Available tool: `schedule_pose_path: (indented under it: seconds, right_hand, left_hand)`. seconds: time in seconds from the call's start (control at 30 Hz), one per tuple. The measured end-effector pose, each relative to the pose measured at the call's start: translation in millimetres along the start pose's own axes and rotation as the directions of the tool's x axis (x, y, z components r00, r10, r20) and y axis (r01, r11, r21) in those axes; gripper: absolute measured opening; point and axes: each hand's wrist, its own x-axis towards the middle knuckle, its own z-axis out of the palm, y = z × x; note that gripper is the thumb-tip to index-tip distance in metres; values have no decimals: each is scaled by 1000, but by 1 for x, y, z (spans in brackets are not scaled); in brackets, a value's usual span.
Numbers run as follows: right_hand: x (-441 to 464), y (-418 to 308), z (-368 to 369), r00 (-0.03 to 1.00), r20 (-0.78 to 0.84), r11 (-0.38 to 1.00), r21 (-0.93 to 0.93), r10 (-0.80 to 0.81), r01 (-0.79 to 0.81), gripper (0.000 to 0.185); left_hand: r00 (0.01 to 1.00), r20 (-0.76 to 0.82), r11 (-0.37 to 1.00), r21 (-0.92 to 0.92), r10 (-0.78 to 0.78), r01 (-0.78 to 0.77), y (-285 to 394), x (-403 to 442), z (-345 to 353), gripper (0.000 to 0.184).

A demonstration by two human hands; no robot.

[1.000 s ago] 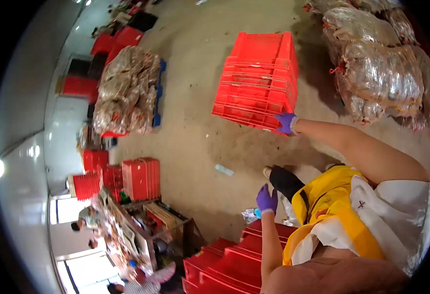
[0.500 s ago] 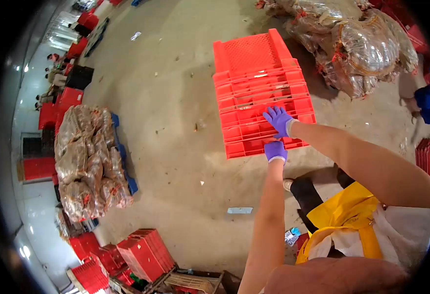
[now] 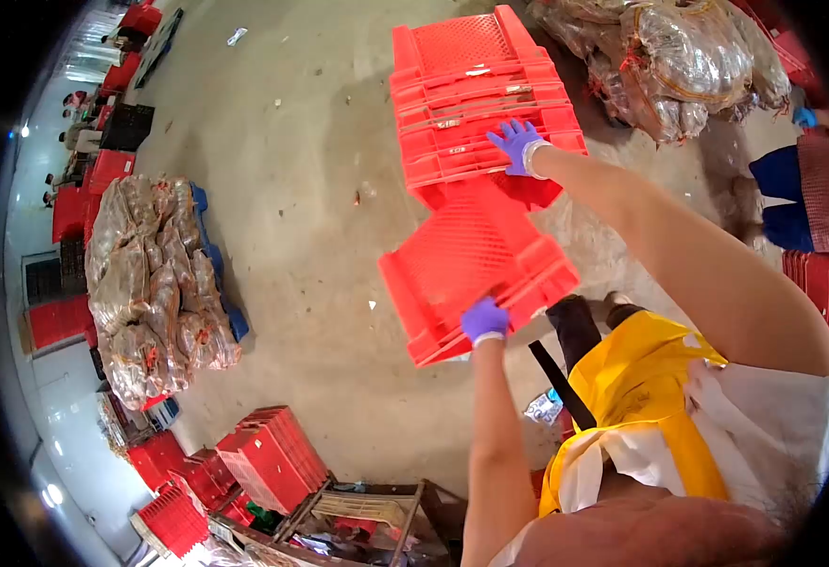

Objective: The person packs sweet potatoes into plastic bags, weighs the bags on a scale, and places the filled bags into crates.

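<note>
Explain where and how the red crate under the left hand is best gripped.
The near rim of the red crate, probably, from the wearer's side: that edge lies nearest the yellow apron, with the left hand curled over it, while the rest extends toward the stack.

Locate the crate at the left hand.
In the head view, the red crate is just right of centre, pictured below the crate stack at the right hand.

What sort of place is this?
It looks like a warehouse or processing hall, though I can't tell for what goods: there is a stack of red crates, bulging wrapped bundles on a blue pallet, and a broad, littered floor.
</note>
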Motion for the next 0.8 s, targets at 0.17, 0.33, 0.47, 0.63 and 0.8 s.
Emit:
schedule_pose_path:
  seconds: [0.17, 0.33, 0.47, 0.63, 0.8]
  right_hand:
    - [-43, 33, 35, 919, -245, 946, 14, -310, 323, 69]
    - [-108, 116, 96, 915, -138, 925, -22, -379, 379, 58]
    - [-175, 176, 157, 850, 516, 826, -431, -105, 364, 41]
    - [-161, 169, 198, 722, 677, 839, -303, -144, 451, 37]
    - [-50, 79, 153, 727, 593, 900, -9, -346, 435, 36]
  left_hand:
    - [967, -143, 976, 25, -210, 215, -44, -78, -56, 30]
    - [864, -193, 885, -89, -465, 457, -87, -163, -126, 33]
    - [735, -215, 765, -134, -643, 630, -161, -207, -176, 45]
    - [436, -209, 483, -404, -875, 777, -234, -269, -240, 54]
    - [180, -327, 300, -368, -928, 880, -385, -377, -214, 66]
